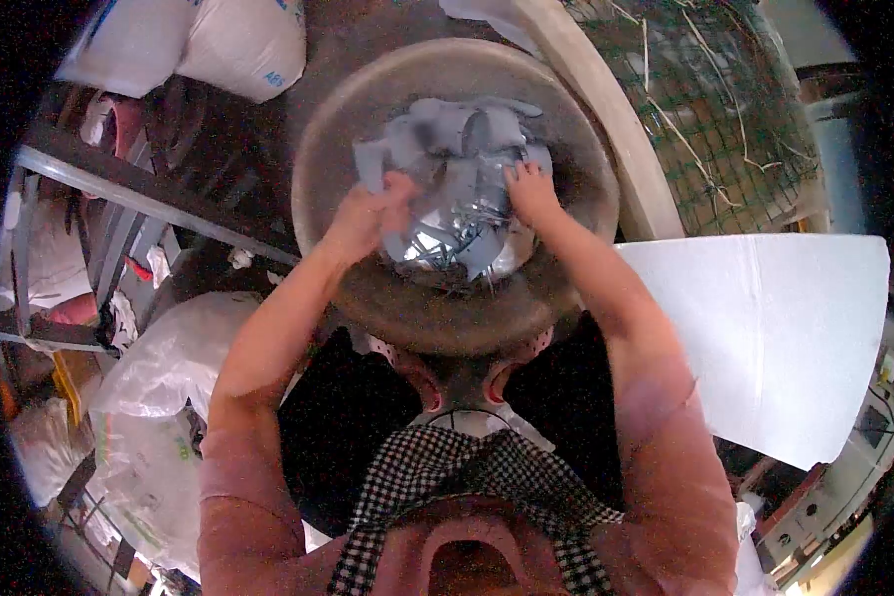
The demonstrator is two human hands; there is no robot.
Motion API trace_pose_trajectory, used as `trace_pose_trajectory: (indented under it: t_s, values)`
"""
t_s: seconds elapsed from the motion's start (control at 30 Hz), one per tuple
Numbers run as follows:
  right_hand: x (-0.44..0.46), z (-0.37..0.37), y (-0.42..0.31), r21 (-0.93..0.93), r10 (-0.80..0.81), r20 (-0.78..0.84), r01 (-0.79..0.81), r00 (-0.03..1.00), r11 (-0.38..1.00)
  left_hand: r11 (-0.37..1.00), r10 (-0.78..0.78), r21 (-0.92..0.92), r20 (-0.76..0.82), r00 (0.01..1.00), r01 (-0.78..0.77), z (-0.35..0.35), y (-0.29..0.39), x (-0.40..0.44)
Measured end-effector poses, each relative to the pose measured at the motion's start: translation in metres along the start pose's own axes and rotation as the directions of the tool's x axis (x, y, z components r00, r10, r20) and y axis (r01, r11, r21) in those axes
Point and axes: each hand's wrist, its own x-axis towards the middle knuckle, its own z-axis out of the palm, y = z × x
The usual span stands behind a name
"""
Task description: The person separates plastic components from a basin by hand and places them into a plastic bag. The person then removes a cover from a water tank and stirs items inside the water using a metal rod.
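A large round tub (313, 199) holds a heap of curved grey plastic-looking pieces (445, 134), with shiny silvery pieces (457, 243) nearer to me. My left hand (382, 204) is over the left side of the heap, beside a grey piece. Motion blurs its fingers, so any grip is unclear. On the right side of the heap rests my right hand (533, 191), fingers somewhat apart and touching the grey pieces. Nothing is visibly held in it. Its fingertips are partly lost among the parts.
White sacks (243, 50) stand at the upper left, above a metal rack (159, 204). Clear plastic bags (149, 437) lie at the lower left. A large white sheet (765, 338) juts in on the right, below a container covered by green netting (700, 109).
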Motion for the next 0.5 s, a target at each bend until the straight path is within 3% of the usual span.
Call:
trace_pose_trajectory:
  t_s: [0.07, 0.1, 0.17, 0.23, 0.27, 0.3, 0.33, 0.4, 0.43, 0.47, 0.5]
  values:
    - [0.001, 0.018, -0.004, -0.336, -0.036, -0.230, -0.044, 0.973, 0.941, 0.863, 0.159, 0.473, 0.080, 0.984, -0.178, 0.006, -0.002, 0.004]
    - [0.005, 0.019, -0.006, -0.337, -0.040, -0.225, -0.039, 0.974, 0.941, 0.875, 0.093, 0.457, 0.165, 0.982, -0.159, -0.011, -0.013, 0.016]
    - [0.015, 0.016, -0.014, -0.153, 0.182, -0.056, -0.188, 0.982, 0.970, 0.838, 0.118, 0.517, 0.135, 0.984, -0.172, -0.015, -0.028, 0.027]
    - [0.019, -0.008, -0.013, -0.080, 0.133, -0.011, -0.134, 0.991, 0.988, 0.700, 0.179, 0.680, 0.132, 0.975, -0.220, -0.023, -0.045, 0.038]
    - [0.019, -0.027, -0.011, -0.008, 0.089, 0.026, -0.089, 0.996, 0.996, 0.705, 0.179, 0.675, 0.128, 0.976, -0.218, -0.028, -0.050, 0.042]
    - [0.019, -0.047, -0.009, -0.037, -0.025, 0.060, 0.027, 0.998, 0.999, 0.490, 0.351, 0.755, 0.287, 0.891, -0.436, -0.030, -0.053, 0.045]
    - [0.021, -0.068, -0.009, -0.043, -0.028, 0.064, 0.030, 0.998, 0.999, 0.221, 0.466, 0.765, 0.461, 0.755, -0.604, -0.032, -0.056, 0.049]
    - [0.027, -0.112, -0.010, 0.013, -0.041, 0.284, 0.040, 0.958, 0.999, 0.182, 0.446, 0.776, 0.482, 0.754, -0.603, -0.037, -0.062, 0.058]
    - [0.031, -0.133, -0.011, 0.107, -0.014, 0.344, -0.024, 0.939, 0.994, 0.136, 0.413, 0.792, 0.501, 0.761, -0.595, -0.037, -0.065, 0.062]
    - [0.035, -0.151, -0.013, 0.107, -0.013, 0.341, -0.025, 0.940, 0.994, 0.090, 0.377, 0.805, 0.518, 0.768, -0.587, -0.035, -0.066, 0.064]
    - [0.040, -0.166, -0.015, 0.091, -0.039, 0.440, -0.001, 0.897, 0.996, 0.082, 0.386, 0.778, 0.551, 0.740, -0.623, -0.025, -0.058, 0.059]
